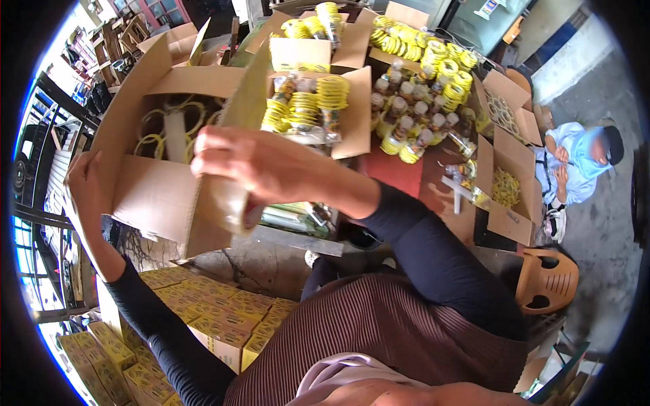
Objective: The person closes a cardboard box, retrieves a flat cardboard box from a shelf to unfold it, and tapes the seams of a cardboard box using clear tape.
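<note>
An open cardboard box point(152, 193) stands at the left of the head view, with yellow rings point(150, 145) and a pale strip inside. My left hand point(84, 193) is at the box's left side, its fingers bent over the outer flap. My right hand point(233, 159) grips the top of the raised right flap point(252, 88) with closed fingers. A roll of tape point(233, 206) hangs under my right palm, partly hidden by the hand. Just right of that flap, another box point(353, 118) holds bottles and stacks of yellow rings point(303, 108).
Many bottles with yellow rings point(406, 118) crowd the table point(433, 183). A box of small yellow pieces point(511, 220) stands at the right. Beyond it sits a person point(575, 162) in light blue. An orange chair point(548, 281) is at lower right; stacked yellow cartons point(203, 304) fill the lower left.
</note>
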`<state>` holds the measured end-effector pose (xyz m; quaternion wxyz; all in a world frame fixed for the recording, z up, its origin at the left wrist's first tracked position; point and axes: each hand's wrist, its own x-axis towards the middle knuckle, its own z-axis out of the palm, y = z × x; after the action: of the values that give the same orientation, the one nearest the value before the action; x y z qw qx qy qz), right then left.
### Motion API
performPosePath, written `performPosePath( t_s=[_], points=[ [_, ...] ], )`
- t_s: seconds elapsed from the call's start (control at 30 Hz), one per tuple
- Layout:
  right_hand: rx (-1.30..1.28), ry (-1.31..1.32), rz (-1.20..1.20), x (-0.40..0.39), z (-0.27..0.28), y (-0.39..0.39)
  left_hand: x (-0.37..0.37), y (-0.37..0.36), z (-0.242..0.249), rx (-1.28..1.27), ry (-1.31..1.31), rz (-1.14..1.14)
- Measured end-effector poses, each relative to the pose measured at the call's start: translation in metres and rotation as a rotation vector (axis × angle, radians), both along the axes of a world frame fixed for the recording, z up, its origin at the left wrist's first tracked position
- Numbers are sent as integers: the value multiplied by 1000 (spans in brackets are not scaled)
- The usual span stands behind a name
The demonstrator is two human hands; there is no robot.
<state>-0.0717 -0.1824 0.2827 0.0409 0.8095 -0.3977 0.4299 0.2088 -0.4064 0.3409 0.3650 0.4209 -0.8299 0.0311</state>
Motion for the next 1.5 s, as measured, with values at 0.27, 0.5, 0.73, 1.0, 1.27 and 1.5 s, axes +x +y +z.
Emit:
performPosePath(
  t_s=[0.27,0.5,0.73,1.0,1.27,1.5],
  points=[
    [334,130,-158,-134,31,256,-171,255,1,-106,-82,-155],
    [486,158,-346,-190,-25,393,-274,373,-91,80,-25,-352],
    [640,133,-364,-224,-132,442,-311,432,-218,175,-69,-323],
    [576,245,-414,-248,-206,460,-314,475,-289,290,-163,-325],
    [740,-69,-606,-245,-194,491,-306,453,-260,676,-162,-565],
    [731,-120,-549,-233,-207,468,-310,435,-277,550,-215,-913]
  ],
)
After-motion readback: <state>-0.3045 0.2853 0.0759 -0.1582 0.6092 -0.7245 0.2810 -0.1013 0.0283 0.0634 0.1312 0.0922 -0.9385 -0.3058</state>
